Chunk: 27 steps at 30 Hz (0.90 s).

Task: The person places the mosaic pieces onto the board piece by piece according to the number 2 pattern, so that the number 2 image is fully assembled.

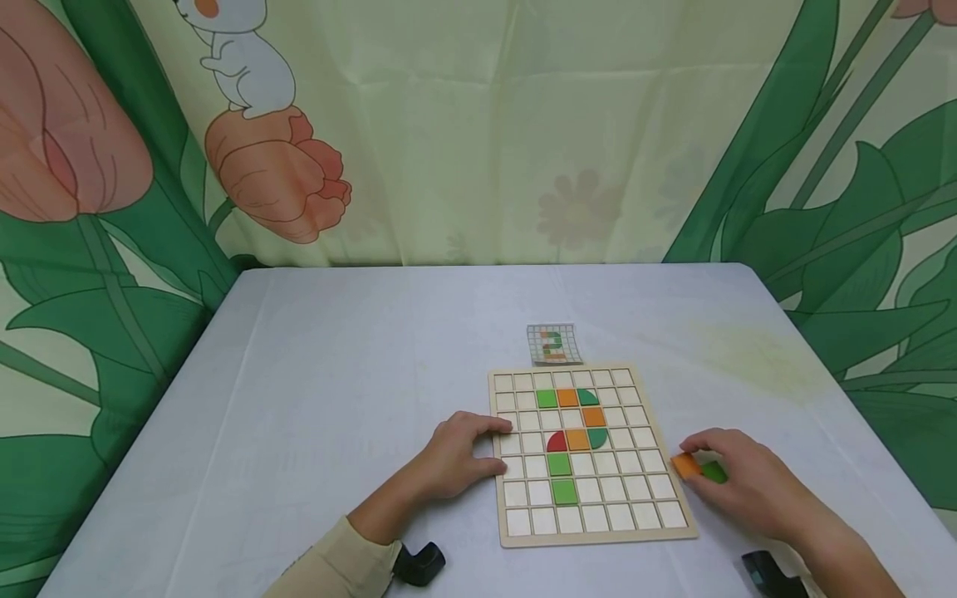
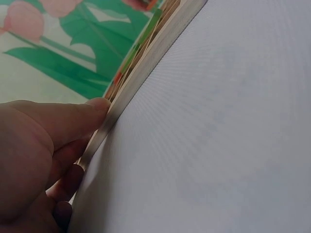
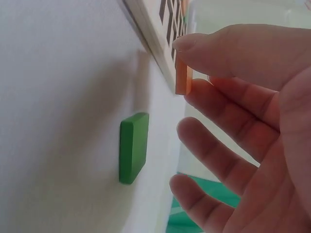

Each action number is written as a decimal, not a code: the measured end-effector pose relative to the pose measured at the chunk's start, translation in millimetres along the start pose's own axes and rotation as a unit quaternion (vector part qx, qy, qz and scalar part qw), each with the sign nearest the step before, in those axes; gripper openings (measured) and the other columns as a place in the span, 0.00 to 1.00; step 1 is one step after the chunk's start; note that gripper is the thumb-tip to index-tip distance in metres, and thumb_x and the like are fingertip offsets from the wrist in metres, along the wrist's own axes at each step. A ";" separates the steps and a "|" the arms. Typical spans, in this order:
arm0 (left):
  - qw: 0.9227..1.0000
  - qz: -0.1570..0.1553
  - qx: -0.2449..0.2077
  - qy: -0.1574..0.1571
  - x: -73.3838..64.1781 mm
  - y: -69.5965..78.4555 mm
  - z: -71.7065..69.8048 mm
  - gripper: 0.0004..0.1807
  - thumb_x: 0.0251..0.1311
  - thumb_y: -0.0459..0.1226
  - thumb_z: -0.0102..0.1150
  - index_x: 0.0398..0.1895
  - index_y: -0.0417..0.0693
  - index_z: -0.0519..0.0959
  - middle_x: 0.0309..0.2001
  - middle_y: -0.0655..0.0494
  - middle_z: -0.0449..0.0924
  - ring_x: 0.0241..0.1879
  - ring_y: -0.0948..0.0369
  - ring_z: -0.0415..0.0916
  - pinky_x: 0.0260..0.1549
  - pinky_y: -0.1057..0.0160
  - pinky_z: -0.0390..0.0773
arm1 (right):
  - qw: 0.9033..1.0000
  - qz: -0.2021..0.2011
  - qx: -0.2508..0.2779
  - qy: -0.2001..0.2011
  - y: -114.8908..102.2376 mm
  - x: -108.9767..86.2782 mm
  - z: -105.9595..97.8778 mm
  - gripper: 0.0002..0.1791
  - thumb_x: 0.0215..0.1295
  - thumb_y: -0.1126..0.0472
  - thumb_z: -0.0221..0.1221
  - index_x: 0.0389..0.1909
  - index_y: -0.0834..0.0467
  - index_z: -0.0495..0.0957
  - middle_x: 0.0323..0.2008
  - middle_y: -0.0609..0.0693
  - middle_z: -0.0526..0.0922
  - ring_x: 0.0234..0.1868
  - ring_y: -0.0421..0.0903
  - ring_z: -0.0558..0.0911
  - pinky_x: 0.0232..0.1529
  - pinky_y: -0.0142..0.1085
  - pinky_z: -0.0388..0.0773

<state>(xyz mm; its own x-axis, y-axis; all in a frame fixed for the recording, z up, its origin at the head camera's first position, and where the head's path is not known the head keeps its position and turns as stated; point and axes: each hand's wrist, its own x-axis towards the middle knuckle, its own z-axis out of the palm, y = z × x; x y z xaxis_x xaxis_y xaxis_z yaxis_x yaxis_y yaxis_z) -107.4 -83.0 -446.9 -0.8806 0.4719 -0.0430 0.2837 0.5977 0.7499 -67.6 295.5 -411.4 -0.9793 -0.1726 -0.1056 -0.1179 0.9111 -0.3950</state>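
Observation:
A wooden grid board (image 1: 591,541) lies on the table, with green, orange and red tiles in some of its cells. My left hand (image 1: 458,455) rests at the board's left side, thumb and forefinger spread apart and touching its rim. In the left wrist view, the thumb (image 2: 73,119) lies against the board's edge. Just off the right side, my right hand (image 1: 755,482) pinches an orange tile (image 3: 181,80) between thumb and forefinger, its other fingers spread. Beneath that hand, a green tile (image 3: 134,148) lies on the cloth, partly hidden in the head view.
Behind the board lies a small card (image 1: 554,344) printed with a coloured grid pattern. A white cloth (image 1: 336,374) covers the table. A curtain (image 1: 478,149) with flowers and leaves hangs behind the table and along its sides.

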 end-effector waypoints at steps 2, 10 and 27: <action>1.000 -0.004 0.000 -0.002 -0.1 0.5 0.1 0.25 0.58 0.39 0.71 0.61 0.51 0.80 0.59 0.58 0.77 0.64 0.54 0.67 0.62 0.47 0.65 | 1.000 -0.002 0.004 -0.002 -2.0 0.3 -0.2 0.18 0.56 0.60 0.71 0.47 0.59 0.81 0.48 0.56 0.82 0.53 0.62 0.76 0.53 0.62 0.72; 1.000 -0.003 0.001 -0.002 -0.9 1.5 0.1 0.25 0.58 0.39 0.71 0.61 0.51 0.80 0.59 0.58 0.77 0.63 0.54 0.67 0.62 0.47 0.65 | 0.999 -0.038 0.020 0.013 -10.1 1.6 1.3 0.16 0.57 0.59 0.71 0.45 0.58 0.81 0.48 0.52 0.82 0.52 0.59 0.77 0.53 0.58 0.74; 1.000 -0.005 0.000 -0.001 -0.7 1.2 0.0 0.25 0.58 0.39 0.71 0.61 0.51 0.80 0.59 0.58 0.77 0.63 0.54 0.67 0.62 0.47 0.66 | 0.997 -0.073 0.027 0.010 -44.8 13.7 6.9 0.15 0.55 0.60 0.71 0.44 0.53 0.81 0.50 0.51 0.81 0.55 0.58 0.76 0.55 0.58 0.73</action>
<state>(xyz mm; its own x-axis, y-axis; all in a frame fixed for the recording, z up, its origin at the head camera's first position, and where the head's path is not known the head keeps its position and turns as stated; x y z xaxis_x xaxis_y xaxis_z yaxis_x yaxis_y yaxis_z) -106.5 -82.6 -446.0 -0.8829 0.4667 -0.0514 0.2747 0.6023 0.7495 -74.6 249.7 -401.4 -0.9553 -0.2944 -0.0257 -0.2513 0.8551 -0.4535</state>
